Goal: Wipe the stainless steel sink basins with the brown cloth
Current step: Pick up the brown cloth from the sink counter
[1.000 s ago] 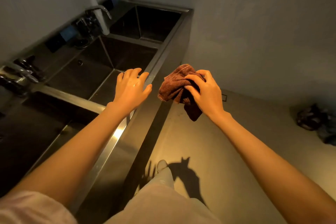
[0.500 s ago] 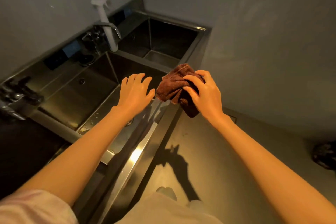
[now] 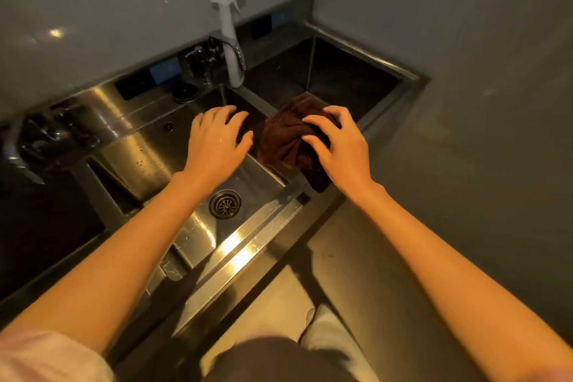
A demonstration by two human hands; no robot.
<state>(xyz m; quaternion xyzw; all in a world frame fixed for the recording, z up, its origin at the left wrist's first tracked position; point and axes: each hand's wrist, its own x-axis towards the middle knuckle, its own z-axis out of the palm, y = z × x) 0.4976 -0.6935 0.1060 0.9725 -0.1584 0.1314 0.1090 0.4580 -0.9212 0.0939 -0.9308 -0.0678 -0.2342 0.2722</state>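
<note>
Fingers [image 3: 313, 121] of the right hand [image 3: 341, 146] are pinching one brown cloth [image 3: 285, 139]; the left hand [image 3: 215, 139] is hovering, spread, over one of three sink basins [image 3: 148, 158].

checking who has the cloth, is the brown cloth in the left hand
No, the right hand grips the bunched brown cloth, while the left hand hovers empty and open beside it.

Both forearms are bare down to the hands, with no watch, rings or gloves. A short pale pink sleeve [image 3: 46, 357] covers the left upper arm. Light cream trousers [image 3: 328, 338] cover the legs.
</note>
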